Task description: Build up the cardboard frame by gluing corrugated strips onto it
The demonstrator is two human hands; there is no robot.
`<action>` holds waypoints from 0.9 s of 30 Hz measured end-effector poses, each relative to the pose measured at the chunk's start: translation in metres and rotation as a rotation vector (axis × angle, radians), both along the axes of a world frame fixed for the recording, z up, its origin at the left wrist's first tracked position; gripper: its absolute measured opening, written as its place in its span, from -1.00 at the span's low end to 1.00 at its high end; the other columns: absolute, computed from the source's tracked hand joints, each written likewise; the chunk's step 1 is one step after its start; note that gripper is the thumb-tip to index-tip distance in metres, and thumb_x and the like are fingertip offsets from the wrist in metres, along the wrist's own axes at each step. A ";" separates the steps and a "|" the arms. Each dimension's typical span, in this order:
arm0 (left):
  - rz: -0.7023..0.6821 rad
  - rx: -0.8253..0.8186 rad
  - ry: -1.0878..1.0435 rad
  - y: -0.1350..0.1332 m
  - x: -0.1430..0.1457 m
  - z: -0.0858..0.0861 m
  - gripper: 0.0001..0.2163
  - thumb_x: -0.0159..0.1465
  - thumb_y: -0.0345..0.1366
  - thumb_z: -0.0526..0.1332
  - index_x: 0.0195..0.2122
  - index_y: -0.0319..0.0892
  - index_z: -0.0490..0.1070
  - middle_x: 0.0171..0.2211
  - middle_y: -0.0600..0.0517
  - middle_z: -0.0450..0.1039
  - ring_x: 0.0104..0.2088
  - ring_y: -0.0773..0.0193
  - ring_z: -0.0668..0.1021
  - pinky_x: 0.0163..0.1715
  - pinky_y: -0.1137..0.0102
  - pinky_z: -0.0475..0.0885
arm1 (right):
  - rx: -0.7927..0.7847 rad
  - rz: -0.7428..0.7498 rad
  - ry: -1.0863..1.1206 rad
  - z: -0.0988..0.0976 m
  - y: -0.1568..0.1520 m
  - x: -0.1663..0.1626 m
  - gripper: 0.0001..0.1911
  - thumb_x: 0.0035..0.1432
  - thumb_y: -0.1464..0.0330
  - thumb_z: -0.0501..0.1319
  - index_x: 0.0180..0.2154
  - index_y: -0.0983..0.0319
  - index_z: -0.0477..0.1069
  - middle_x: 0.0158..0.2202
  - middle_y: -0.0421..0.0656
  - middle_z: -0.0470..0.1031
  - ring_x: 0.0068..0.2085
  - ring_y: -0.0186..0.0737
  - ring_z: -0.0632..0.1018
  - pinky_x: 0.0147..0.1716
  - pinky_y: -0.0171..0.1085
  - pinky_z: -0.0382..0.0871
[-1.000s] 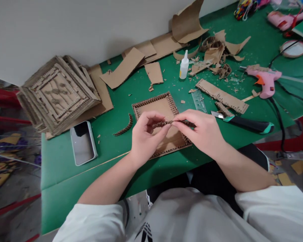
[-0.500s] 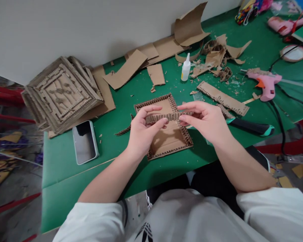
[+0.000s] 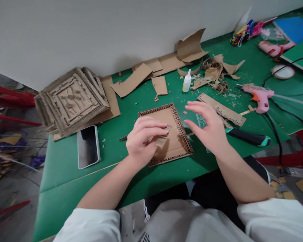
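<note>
My left hand [image 3: 144,139] is closed around a short strip of corrugated cardboard [image 3: 163,138], its outline smeared by motion. Below that hand lies a flat cardboard panel [image 3: 170,122] edged with a raised corrugated border [image 3: 179,126]. The border runs along the far, right and near sides; my left hand covers most of the left side. To the right, my right hand [image 3: 207,126] hovers with thumb and fingers apart, holding nothing. Another thin corrugated strip [image 3: 122,138] pokes out left of the panel, partly hidden by my left hand.
At left stand stacked cardboard frames [image 3: 72,97] and a phone [image 3: 88,147]. A glue bottle [image 3: 187,82] sits behind the panel. Rightward lie a fringed cardboard strip [image 3: 222,109], a black-and-green cutter [image 3: 249,136], a pink glue gun [image 3: 261,95] with cables, and torn scraps [image 3: 214,70].
My right hand has let go of the cardboard strip and moved right, fingers spread. The strip stays in my left hand, which has turned and lowered slightly. The whole view has shifted a little.
</note>
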State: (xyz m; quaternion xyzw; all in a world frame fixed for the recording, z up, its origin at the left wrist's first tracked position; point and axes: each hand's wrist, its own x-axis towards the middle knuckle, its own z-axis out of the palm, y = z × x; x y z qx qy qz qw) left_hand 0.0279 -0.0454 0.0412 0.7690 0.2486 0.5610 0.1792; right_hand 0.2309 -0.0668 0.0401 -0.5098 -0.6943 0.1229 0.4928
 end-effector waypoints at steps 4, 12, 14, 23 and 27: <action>0.154 0.342 0.149 -0.002 -0.005 0.006 -0.90 0.25 -0.43 0.21 -0.32 -0.09 0.50 -0.30 0.02 0.56 -0.22 0.25 0.52 -0.27 0.33 0.49 | 0.041 0.037 0.145 0.006 -0.009 0.002 -0.72 0.14 0.44 0.24 -0.08 0.12 0.43 -0.11 -0.14 0.52 -0.04 -0.17 0.52 -0.07 -0.13 0.47; 0.115 0.310 0.185 -0.003 -0.001 0.001 -0.85 0.21 -0.48 0.22 -0.24 -0.12 0.47 -0.31 0.00 0.46 -0.17 0.20 0.53 -0.17 0.27 0.51 | 0.174 0.272 -0.093 0.013 -0.026 -0.019 -0.74 0.08 0.36 0.34 -0.17 0.21 0.39 -0.26 -0.11 0.55 -0.23 -0.27 0.56 -0.21 -0.27 0.50; 0.069 0.206 0.189 -0.005 0.002 0.001 -0.80 0.21 -0.52 0.20 -0.19 -0.13 0.46 -0.28 0.01 0.44 -0.20 0.27 0.55 -0.16 0.32 0.52 | 0.253 0.261 -0.159 0.011 -0.025 -0.021 -0.76 0.08 0.40 0.33 -0.17 0.23 0.40 -0.24 -0.05 0.54 -0.20 -0.24 0.55 -0.21 -0.24 0.50; -0.069 -0.235 0.211 -0.011 0.011 0.008 -0.90 0.21 -0.48 0.23 -0.27 -0.19 0.48 -0.36 0.01 0.54 -0.35 0.38 0.55 -0.34 0.52 0.48 | 0.019 0.080 0.111 0.012 -0.021 -0.022 -0.91 0.10 0.46 0.29 -0.33 0.18 0.54 -0.37 -0.20 0.60 -0.36 -0.35 0.57 -0.35 -0.36 0.50; -0.110 -0.544 0.157 -0.013 0.013 0.006 -0.88 0.17 -0.34 0.30 -0.25 -0.18 0.49 -0.34 0.02 0.57 -0.39 0.38 0.57 -0.37 0.52 0.49 | -0.235 0.078 0.289 0.011 -0.019 -0.020 -0.91 0.06 0.42 0.32 -0.34 0.15 0.59 -0.37 -0.23 0.61 -0.37 -0.34 0.59 -0.37 -0.39 0.51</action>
